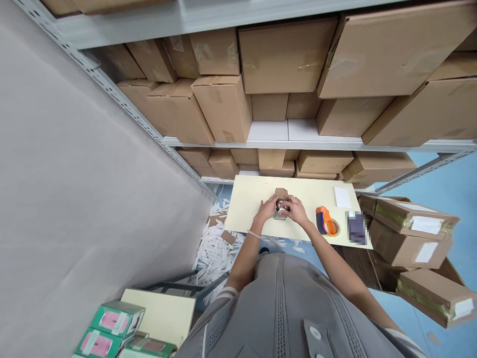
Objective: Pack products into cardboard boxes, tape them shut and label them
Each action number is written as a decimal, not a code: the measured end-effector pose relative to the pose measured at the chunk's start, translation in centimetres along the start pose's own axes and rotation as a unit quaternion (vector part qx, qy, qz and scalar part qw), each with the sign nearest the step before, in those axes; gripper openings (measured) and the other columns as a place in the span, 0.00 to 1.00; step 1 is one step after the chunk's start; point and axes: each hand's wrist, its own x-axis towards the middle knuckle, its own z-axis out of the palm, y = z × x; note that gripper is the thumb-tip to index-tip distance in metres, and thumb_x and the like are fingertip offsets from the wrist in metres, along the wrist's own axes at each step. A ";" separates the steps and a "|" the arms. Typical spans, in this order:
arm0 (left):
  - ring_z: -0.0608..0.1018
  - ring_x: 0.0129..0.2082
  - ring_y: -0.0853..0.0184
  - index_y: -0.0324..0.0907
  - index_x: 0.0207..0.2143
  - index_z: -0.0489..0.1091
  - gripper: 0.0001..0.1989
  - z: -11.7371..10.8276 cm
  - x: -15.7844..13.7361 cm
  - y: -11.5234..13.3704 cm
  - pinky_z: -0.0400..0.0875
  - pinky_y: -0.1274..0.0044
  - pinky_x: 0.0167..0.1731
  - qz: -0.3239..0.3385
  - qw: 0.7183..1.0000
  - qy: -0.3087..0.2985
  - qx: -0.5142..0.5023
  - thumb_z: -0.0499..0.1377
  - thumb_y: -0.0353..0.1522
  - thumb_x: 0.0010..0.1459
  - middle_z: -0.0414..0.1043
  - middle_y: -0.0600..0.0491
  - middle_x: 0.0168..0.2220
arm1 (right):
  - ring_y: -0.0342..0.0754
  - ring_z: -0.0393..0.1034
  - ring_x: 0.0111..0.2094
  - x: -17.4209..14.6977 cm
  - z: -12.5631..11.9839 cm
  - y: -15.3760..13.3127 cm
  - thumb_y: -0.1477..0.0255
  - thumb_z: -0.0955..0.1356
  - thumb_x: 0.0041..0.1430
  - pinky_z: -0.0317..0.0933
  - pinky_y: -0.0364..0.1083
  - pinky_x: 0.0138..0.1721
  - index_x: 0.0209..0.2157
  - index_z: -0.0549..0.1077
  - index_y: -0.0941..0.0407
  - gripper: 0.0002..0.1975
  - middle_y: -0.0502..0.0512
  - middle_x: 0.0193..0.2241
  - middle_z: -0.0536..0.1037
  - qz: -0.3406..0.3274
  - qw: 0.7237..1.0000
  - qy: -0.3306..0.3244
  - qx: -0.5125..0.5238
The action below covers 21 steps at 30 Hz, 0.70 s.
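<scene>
A small box [280, 216] with a green lower part stands on the pale yellow table [246, 199], its brown cardboard flap [281, 191] raised on the far side. In its opening sits a round, shiny, dark-and-silver item [282, 203], partly covered by fingers; its kind cannot be made out. My left hand [267, 208] grips the left side of the box, fingers curled at its edge. From the right, my right hand [295, 209] reaches over the opening, its fingers bent onto the round item. An orange and blue tape dispenser [325, 221] lies to the right of my right hand.
A white paper [342, 197] and a blurred dark object [357, 228] lie at the table's right. Shelves [261, 144] with cardboard boxes rise behind. Cartons [406, 238] are stacked at right. Paper strips [214, 248] litter the floor; green boxes [100, 333] stand at lower left.
</scene>
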 end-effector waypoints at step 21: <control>0.58 0.68 0.64 0.51 0.70 0.46 0.36 0.0 -0.4 0.3 0.40 0.58 0.68 0.006 1.000 -0.008 0.027 0.47 0.25 0.60 0.47 0.53 0.71 | 0.53 0.68 0.49 0.1 0.2 -3.3 0.73 0.67 0.58 0.60 0.51 0.50 0.32 0.79 0.52 0.07 0.56 0.51 0.73 0.138 0.990 0.023 -0.024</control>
